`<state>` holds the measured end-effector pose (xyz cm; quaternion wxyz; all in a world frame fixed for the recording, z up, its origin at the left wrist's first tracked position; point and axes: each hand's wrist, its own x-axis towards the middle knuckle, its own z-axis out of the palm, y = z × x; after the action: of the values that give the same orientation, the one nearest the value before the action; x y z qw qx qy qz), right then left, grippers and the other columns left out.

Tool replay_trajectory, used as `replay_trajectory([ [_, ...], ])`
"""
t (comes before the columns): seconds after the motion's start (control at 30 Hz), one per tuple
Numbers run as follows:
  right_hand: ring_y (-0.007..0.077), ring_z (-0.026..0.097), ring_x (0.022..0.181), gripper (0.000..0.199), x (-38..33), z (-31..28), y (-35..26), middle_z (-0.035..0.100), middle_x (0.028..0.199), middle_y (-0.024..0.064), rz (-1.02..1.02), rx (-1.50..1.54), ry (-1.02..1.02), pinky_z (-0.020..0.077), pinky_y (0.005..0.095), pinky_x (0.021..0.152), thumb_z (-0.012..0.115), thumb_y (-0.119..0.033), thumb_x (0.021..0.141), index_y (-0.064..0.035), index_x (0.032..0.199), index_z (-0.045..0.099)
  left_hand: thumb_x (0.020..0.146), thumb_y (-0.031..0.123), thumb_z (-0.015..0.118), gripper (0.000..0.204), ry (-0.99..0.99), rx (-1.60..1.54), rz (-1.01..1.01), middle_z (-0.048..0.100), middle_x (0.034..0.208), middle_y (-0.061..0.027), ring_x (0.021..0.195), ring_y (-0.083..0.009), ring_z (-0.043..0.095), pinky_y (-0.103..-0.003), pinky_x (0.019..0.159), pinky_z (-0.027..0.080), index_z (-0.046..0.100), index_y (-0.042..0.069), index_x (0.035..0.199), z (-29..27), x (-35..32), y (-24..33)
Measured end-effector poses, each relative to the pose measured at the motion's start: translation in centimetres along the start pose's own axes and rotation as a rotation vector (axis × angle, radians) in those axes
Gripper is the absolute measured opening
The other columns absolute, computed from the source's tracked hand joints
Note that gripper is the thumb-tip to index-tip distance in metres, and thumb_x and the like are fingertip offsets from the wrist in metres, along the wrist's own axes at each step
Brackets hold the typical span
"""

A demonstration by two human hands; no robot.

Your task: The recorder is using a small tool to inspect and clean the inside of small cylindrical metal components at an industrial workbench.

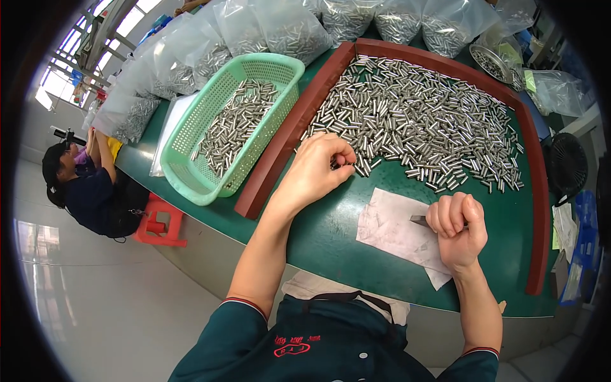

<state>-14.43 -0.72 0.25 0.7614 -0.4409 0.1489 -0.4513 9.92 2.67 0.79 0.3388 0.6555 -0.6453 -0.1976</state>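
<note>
Because the metal pins (420, 121) lie loose in a wide heap on the green table (337, 235), the left hand (315, 172) could nudge neighbours out of the pile as it picks at the near edge; a pin knocked free would likely roll toward the open front, where the brown rim (280, 140) does not close the tray area. Pins pinched several at once may also slip, being small and smooth.

Left hand: fingers curled, tips pinched on what looks like one or a few pins at the heap's near edge.

Right hand (457, 226): clenched in a fist around a slim metal tool (420, 221), its tip over the white paper sheet (394, 229). Green basket (232, 121) of sorted pins sits left, outside the rim.
</note>
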Motion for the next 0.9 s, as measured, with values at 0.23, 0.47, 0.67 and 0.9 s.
replay_trajectory([
  [0.23, 0.0093, 0.022, 0.042, 0.039, 0.0, 0.0, -0.2, 0.03, 0.045, 0.0011, -0.009, -0.005, -0.002, 0.0223, 0.025, 0.043, 0.036, -0.022, 0.088, -0.0085, 0.052, 0.03, 0.058, 0.008, 0.071, 0.017, 0.028, 0.189, 0.093, 0.053, 0.065, -0.0051, 0.068, -0.0207, 0.05, -0.033, 0.065, 0.039, 0.057, 0.003, 0.067, 1.1, -0.1, 0.9],
  [0.47, 0.0092, 0.023, 0.041, 0.039, -0.5, -0.2, 0.0, 0.03, 0.044, 0.0004, -0.039, 0.014, -0.049, 0.022, 0.0253, 0.043, 0.041, -0.024, 0.086, -0.0092, 0.052, 0.029, 0.063, 0.007, 0.067, 0.01, 0.054, 0.221, 0.236, 0.052, 0.067, -0.0058, 0.073, -0.0236, 0.048, -0.035, 0.066, 0.033, 0.059, 0.005, 0.067, 2.9, -0.1, 1.3],
  [0.67, 0.006, 0.024, 0.046, 0.032, -1.4, 0.3, -0.6, 0.032, 0.05, -0.0024, 0.026, -0.053, -0.179, 0.0194, 0.0228, 0.044, 0.046, -0.027, 0.083, -0.0071, 0.06, 0.034, 0.063, 0.007, 0.068, 0.011, 0.061, 0.192, 0.281, 0.052, 0.068, -0.0035, 0.07, -0.0223, 0.047, -0.034, 0.065, 0.032, 0.059, 0.006, 0.069, 3.3, -0.2, 1.9],
  [0.9, 0.0071, 0.022, 0.043, 0.038, -1.1, 0.3, -0.8, 0.031, 0.048, 0.0007, -0.208, -0.033, 0.093, 0.0224, 0.0227, 0.042, 0.034, -0.031, 0.09, -0.0067, 0.061, 0.033, 0.063, 0.009, 0.068, 0.014, -0.152, 0.036, 0.41, 0.053, 0.066, -0.0053, 0.066, -0.0203, 0.05, -0.032, 0.061, 0.039, 0.058, 0.003, 0.071, 3.0, -0.1, 2.7],
])
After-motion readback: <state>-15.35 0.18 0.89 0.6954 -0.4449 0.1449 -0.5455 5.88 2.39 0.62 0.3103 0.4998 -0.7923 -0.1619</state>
